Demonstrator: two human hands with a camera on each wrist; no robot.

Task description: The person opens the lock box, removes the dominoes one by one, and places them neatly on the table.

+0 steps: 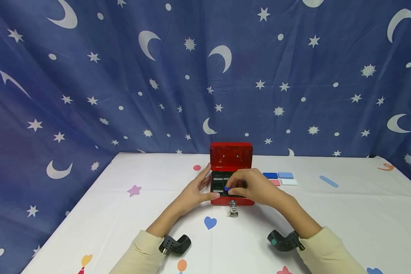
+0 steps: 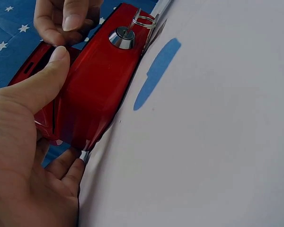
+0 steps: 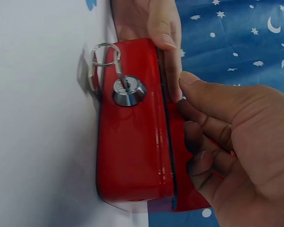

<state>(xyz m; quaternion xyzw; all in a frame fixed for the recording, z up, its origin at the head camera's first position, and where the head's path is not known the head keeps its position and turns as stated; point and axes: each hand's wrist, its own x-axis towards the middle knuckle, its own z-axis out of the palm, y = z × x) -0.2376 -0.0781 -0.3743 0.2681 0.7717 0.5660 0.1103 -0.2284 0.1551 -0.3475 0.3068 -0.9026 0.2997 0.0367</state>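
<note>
A red cash box (image 1: 216,201) stands with its lid (image 1: 231,156) raised and a black compartment tray (image 1: 218,182) inside. My left hand (image 1: 195,192) rests on its left side, fingers fairly straight along the wall and thumb at the front rim. Over the tray, my right hand (image 1: 257,186) pinches a small blue piece (image 1: 227,188) between thumb and fingers; the hand covers the tray's right part. The blue piece is hidden in both wrist views. A key with a metal ring (image 2: 144,21) sits in the front lock (image 3: 128,91).
Right of the box lie flat rectangular pieces: dark blue (image 1: 270,175), light blue (image 1: 285,175), pink (image 1: 275,182) and white (image 1: 289,182). A white cloth with printed shapes covers the table (image 1: 328,213). Behind it hangs a blue star-and-moon curtain (image 1: 178,83).
</note>
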